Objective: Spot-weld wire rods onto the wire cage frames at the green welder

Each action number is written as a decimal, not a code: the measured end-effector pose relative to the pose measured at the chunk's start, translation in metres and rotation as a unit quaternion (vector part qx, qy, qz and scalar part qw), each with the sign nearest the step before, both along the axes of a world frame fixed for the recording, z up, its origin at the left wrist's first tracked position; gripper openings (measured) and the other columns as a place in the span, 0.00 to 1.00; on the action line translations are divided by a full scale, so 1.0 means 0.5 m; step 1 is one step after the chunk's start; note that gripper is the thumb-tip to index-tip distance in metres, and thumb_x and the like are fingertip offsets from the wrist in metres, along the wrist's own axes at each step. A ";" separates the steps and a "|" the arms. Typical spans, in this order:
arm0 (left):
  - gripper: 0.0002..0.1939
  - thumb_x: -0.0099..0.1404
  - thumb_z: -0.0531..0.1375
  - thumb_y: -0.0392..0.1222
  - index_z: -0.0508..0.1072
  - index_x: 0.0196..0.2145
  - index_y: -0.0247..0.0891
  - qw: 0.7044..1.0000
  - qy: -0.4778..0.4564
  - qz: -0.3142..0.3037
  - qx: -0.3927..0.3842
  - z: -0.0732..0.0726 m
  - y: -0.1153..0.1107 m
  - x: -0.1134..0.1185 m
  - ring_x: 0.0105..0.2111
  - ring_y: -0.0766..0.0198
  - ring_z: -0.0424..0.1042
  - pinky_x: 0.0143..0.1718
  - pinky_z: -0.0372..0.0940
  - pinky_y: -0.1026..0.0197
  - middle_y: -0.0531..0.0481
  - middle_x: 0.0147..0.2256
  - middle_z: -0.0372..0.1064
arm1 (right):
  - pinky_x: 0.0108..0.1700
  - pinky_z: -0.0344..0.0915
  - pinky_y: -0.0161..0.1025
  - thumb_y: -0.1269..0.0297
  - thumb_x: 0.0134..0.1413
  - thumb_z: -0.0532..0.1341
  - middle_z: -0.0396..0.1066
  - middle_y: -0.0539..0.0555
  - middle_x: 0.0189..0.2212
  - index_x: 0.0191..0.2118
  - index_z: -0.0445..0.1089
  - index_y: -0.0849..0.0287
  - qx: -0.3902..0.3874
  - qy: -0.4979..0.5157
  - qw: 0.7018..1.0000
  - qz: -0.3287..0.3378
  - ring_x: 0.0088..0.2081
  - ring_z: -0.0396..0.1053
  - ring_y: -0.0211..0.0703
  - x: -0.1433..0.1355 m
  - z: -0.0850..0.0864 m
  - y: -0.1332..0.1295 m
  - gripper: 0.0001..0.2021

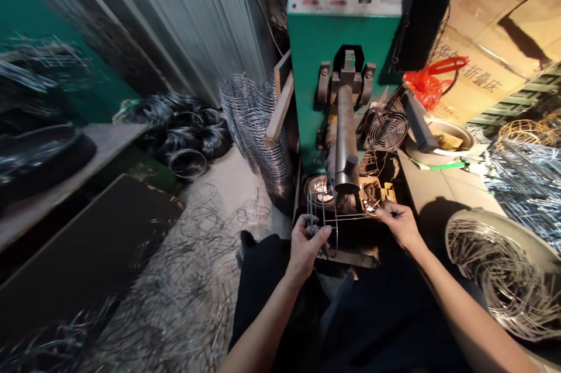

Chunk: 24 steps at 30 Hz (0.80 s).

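My left hand (307, 244) is closed around a small bent wire frame (336, 238), which stands up in front of the machine. From the frame, a thin straight wire (357, 217) runs to the right. My right hand (400, 224) pinches the far end of that wire between thumb and fingers. Whether the wire is joined to the frame, I cannot tell. Just above both hands is the round metal arm (346, 139) of a green machine (309, 92). Below the arm, a tray holds a yellow basket (372, 193) with small dark parts.
Stacked wire rings (263, 133) stand left of the machine. Wire scraps (197, 232) litter the floor. To the right are a tub of wire rings (499, 268), a cream bowl (460, 136), a red plastic bag (425, 89) and cardboard boxes (491, 28). A grey bar (418, 118) juts out nearby.
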<state>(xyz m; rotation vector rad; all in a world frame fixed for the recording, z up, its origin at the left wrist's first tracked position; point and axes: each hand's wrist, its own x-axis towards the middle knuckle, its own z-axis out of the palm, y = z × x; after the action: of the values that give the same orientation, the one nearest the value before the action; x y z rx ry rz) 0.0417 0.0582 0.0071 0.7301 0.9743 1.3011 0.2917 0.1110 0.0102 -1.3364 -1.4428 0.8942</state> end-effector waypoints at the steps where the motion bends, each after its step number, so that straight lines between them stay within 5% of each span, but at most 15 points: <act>1: 0.23 0.57 0.70 0.47 0.61 0.40 0.39 1.000 -0.002 0.001 0.002 -0.001 0.002 0.001 0.14 0.69 0.65 0.16 0.65 0.66 0.63 0.19 0.63 | 0.27 0.46 0.37 0.45 0.47 0.67 0.47 0.45 0.18 0.17 0.50 0.56 -0.001 -0.003 1.000 -0.001 0.23 0.46 0.35 0.001 -0.002 0.002 0.29; 24: 0.26 0.53 0.71 0.49 0.59 0.39 0.40 1.000 -0.014 0.001 -0.009 -0.002 0.044 0.010 0.13 0.69 0.63 0.13 0.64 0.66 0.65 0.18 0.60 | 0.27 0.45 0.36 0.47 0.49 0.67 0.46 0.44 0.18 0.17 0.48 0.56 0.001 0.003 1.000 -0.003 0.23 0.45 0.34 0.011 0.002 0.036 0.29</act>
<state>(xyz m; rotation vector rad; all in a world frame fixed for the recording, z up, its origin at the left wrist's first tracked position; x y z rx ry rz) 0.0469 0.0803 0.0063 0.6967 0.9625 1.2991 0.2971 0.1288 0.0112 -1.3351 -1.4343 0.8911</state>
